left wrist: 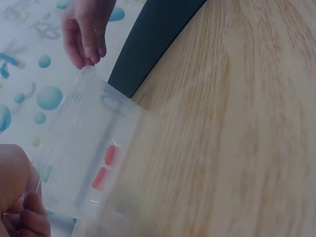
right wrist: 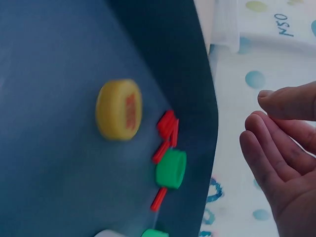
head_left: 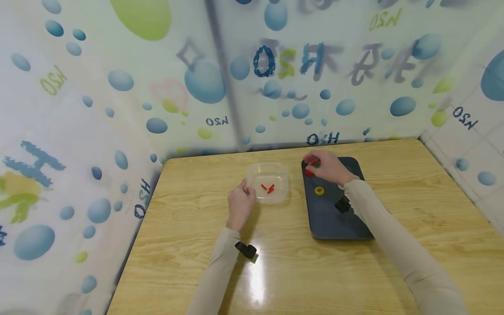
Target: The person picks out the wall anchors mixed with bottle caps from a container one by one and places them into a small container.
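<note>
My left hand (head_left: 241,203) grips the near-left rim of a clear plastic container (head_left: 284,183), with curled fingers at its edge. Inside lie a few short red sticks (head_left: 270,190). Over the far-left corner of a dark tray (head_left: 330,218) hovers my right hand (head_left: 328,167). A gap shows between its thumb and loosely bent fingers, and I see nothing clearly held there. Below it in the tray are several red sticks (right wrist: 159,199) and a green bottle cap (right wrist: 171,169), close to the wall. A yellow cap (right wrist: 117,109) with red marking sits farther in.
A second green piece (right wrist: 155,233) and a white piece (right wrist: 109,233) show partly at the lower edge of the right wrist view. The wooden table (head_left: 177,227) meets a curtain (head_left: 275,109) printed with bubbles at the back and left. Container and tray stand apart.
</note>
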Action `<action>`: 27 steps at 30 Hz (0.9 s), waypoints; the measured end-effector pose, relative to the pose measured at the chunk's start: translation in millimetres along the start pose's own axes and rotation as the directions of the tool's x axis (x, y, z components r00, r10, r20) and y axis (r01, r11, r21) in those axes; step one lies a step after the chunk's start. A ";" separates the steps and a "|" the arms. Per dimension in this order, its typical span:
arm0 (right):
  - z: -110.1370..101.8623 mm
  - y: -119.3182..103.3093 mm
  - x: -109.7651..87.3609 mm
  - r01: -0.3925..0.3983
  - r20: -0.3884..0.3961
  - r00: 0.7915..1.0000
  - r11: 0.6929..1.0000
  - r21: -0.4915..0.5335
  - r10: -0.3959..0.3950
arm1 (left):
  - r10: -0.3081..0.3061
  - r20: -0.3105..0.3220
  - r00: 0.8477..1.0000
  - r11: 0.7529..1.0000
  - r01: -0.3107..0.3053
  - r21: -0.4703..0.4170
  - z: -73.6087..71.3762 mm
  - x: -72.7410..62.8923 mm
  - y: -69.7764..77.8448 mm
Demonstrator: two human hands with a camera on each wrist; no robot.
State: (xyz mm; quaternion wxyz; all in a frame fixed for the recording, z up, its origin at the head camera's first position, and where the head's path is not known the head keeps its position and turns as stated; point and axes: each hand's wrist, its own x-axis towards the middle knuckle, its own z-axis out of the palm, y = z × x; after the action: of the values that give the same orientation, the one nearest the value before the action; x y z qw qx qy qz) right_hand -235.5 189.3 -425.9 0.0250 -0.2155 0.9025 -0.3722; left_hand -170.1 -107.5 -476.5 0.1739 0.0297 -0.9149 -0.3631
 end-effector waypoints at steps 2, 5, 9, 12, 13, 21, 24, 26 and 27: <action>-0.9 4.4 -1.5 -0.012 -0.005 1.000 1.000 -0.003 0.012 | 0.012 -0.008 1.000 1.000 -0.012 0.010 0.7 0.5 -1.2; -0.7 12.6 -4.4 -0.014 -0.009 1.000 1.000 -0.002 0.014 | 0.017 -0.005 1.000 1.000 -0.017 0.000 0.5 0.9 -2.6; 2.5 24.1 -11.1 -0.034 0.006 0.999 0.999 0.002 0.034 | -0.014 0.034 0.999 0.999 0.015 -0.031 -1.0 -0.7 -3.4; 5.1 29.2 -15.7 -0.059 0.024 0.998 0.998 -0.015 0.059 | -0.033 0.051 0.998 0.999 0.034 -0.034 -2.1 -1.9 -3.8; 5.7 30.0 -16.6 -0.064 0.027 0.998 0.998 -0.026 0.065 | -0.031 0.046 0.998 0.999 0.033 -0.027 -2.1 -1.8 -3.9; 9.2 35.2 -21.1 -0.078 0.047 0.996 0.994 -0.073 0.082 | 0.008 -0.007 1.000 1.000 -0.008 -0.009 -0.3 0.5 -4.1; 11.0 37.6 -21.7 -0.073 0.048 0.996 0.994 -0.080 0.077 | 0.014 -0.015 1.000 1.000 -0.015 -0.010 0.6 0.0 -2.9; 12.0 38.9 -21.2 -0.066 0.048 0.996 0.994 -0.087 0.070 | 0.012 -0.018 1.000 1.000 -0.012 -0.010 1.3 -0.3 -1.8; 12.4 39.5 -21.0 -0.063 0.048 0.997 0.994 -0.093 0.068 | 0.010 -0.020 1.000 1.000 -0.010 -0.011 1.7 -0.4 -1.5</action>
State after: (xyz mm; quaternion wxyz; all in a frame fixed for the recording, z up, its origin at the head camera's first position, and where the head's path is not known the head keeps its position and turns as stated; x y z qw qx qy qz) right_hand -228.6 214.5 -464.3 0.0503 -0.1962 0.9241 -0.3240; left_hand -170.4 -107.3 -478.8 0.1849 0.0275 -0.9112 -0.3670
